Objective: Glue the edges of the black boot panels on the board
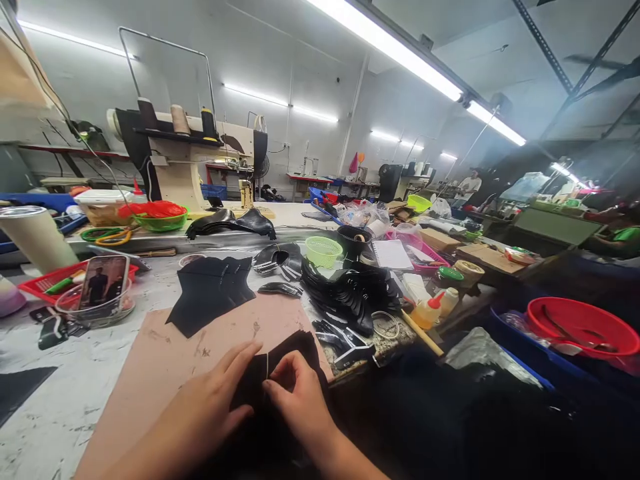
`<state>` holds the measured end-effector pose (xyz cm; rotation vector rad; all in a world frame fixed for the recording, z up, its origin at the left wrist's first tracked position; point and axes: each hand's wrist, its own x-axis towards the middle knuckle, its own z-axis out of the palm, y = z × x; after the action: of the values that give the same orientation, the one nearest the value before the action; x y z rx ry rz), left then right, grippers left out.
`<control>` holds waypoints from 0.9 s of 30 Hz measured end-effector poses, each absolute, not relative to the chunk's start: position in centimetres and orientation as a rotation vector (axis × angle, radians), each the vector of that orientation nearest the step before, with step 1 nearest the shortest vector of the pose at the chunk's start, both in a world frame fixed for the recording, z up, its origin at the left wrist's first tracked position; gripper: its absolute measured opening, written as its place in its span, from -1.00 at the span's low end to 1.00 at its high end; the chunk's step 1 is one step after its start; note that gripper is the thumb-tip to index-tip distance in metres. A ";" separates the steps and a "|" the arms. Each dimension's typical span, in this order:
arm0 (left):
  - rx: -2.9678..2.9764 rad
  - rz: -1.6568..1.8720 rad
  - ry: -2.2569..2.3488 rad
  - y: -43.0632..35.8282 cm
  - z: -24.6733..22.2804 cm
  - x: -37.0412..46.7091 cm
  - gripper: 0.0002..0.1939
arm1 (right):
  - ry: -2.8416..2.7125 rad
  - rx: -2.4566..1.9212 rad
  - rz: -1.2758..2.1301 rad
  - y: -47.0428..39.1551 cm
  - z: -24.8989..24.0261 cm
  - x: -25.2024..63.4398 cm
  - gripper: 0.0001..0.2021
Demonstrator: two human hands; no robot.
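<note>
A stack of black cut pieces (300,347) lies at the near edge of the table, with a thin pale band (267,365) running across it. My right hand (300,393) pinches this band between thumb and forefinger, over the stack. On the left side of the stack rests my left hand (215,390), its fingers stretched out and its thumb apart. The lower part of the stack is dark and partly hidden by both hands. Beyond my hands, several flat black pieces (213,290) overlap on the pinkish board (165,360).
A heap of curved black pieces (350,290) lies to the right of the board, near a light green basket (323,251). Glue bottles (427,311) stand further right. A phone (103,283) leans in a clear bowl at left. Behind is a sewing machine (185,160).
</note>
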<state>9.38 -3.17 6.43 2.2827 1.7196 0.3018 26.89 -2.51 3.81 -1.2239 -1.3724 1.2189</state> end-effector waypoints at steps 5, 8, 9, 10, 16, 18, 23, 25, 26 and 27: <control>2.472 0.491 1.700 -4.8 4.6 9.9 -0.35 | -1.250 -1.165 1.344 -2.4 3.9 26.1 -0.76; 2.577 0.663 1.658 -5.3 4.0 9.8 -0.39 | -1.132 -1.118 1.490 -2.3 4.0 26.0 -0.73; 2.624 0.733 1.649 -5.4 3.8 9.7 -0.40 | -1.095 -1.110 1.528 -2.3 4.0 26.1 -0.72; 2.675 0.800 1.645 -5.4 3.7 9.5 -0.42 | -1.064 -1.100 1.568 -2.3 3.9 26.4 -0.72; 2.707 0.784 1.798 -4.9 2.0 7.8 -0.38 | -1.015 -0.933 1.747 -3.7 4.4 30.0 -0.92; 2.614 0.672 1.880 -4.5 1.3 7.1 -0.36 | -0.932 -0.779 1.691 -4.3 5.2 31.3 -0.89; 2.660 0.587 1.829 -4.8 1.1 8.6 -0.40 | -1.270 -1.185 1.355 -4.7 5.6 31.7 -0.80; 2.706 0.607 1.748 -5.4 1.4 10.2 -0.45 | -1.413 -1.345 1.127 -4.5 4.9 30.5 -0.85; 2.691 0.638 1.719 -5.7 1.4 10.9 -0.45 | -1.405 -1.349 1.077 -4.4 4.5 29.8 -0.86; 2.648 0.674 1.705 -5.9 1.3 11.4 -0.45 | -1.345 -1.307 1.105 -4.3 4.1 29.2 -0.85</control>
<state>11.41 -5.92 1.28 2.6478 1.7046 0.6735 29.21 -4.34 4.09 -1.3071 -1.3451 1.1047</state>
